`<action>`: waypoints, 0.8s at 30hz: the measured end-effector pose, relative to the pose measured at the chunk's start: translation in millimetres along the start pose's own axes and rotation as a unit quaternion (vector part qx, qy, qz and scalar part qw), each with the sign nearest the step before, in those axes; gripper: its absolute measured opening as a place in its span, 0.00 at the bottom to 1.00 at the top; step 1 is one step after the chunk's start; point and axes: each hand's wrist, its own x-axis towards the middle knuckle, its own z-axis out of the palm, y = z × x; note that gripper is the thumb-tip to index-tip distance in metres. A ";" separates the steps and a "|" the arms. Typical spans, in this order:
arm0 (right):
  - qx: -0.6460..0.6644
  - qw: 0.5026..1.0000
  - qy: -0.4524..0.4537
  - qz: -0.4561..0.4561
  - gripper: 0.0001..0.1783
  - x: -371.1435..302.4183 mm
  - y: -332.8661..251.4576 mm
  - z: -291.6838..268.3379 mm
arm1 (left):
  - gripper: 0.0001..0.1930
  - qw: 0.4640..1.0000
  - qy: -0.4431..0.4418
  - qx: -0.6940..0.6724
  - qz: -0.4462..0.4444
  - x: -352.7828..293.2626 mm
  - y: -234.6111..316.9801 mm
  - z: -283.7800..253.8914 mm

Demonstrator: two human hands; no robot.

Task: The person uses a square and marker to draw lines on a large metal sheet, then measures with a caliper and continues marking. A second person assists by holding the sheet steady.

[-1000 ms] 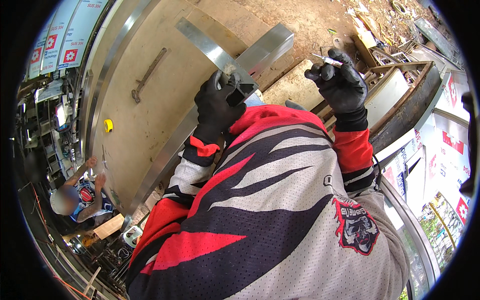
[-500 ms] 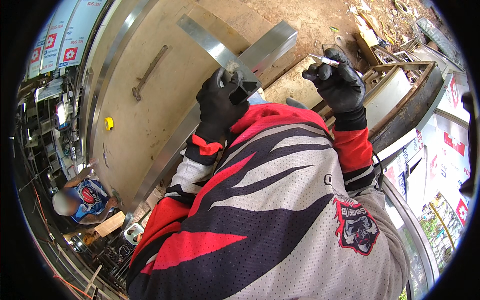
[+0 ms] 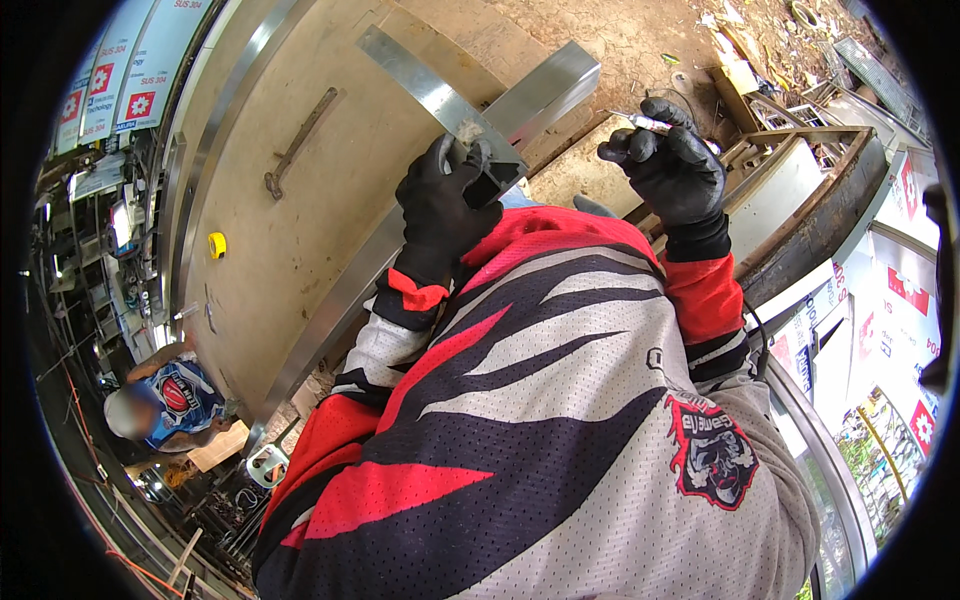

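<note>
My left hand (image 3: 445, 200), in a black glove, is closed round the near end of a shiny square metal tube (image 3: 415, 80). The tube's dark open end faces me beside my fingers. It lies across a second metal tube (image 3: 550, 90), which sticks out beyond the table edge. My right hand (image 3: 680, 170), also black-gloved, is raised to the right, apart from the tubes. Its fingers pinch a slim, pale, pointed tool (image 3: 652, 124) whose tip points left; its exact kind is unclear.
On the tan worktable (image 3: 330, 230) lie a hammer (image 3: 300, 145) and a yellow tape measure (image 3: 217, 245). Long metal bars run along its edges. A co-worker (image 3: 175, 400) is at the lower left. A rusty-edged frame (image 3: 815, 200) stands at the right.
My left hand and the tube have shifted slightly right. My right hand has moved a little left with the pointed tool. The co-worker's arms and torso have shifted.
</note>
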 end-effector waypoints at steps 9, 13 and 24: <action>0.012 0.999 0.044 -0.011 0.24 -1.8 2.5 5.3 | 0.32 0.999 0.011 -0.020 0.029 2.2 0.2 -3.2; 0.017 0.998 0.051 -0.015 0.24 -3.2 2.7 5.2 | 0.26 0.998 0.026 0.022 0.050 1.8 -0.8 -3.4; 0.015 0.999 0.048 -0.009 0.24 -0.6 1.8 4.3 | 0.25 0.997 0.047 0.003 0.063 0.7 1.1 -4.8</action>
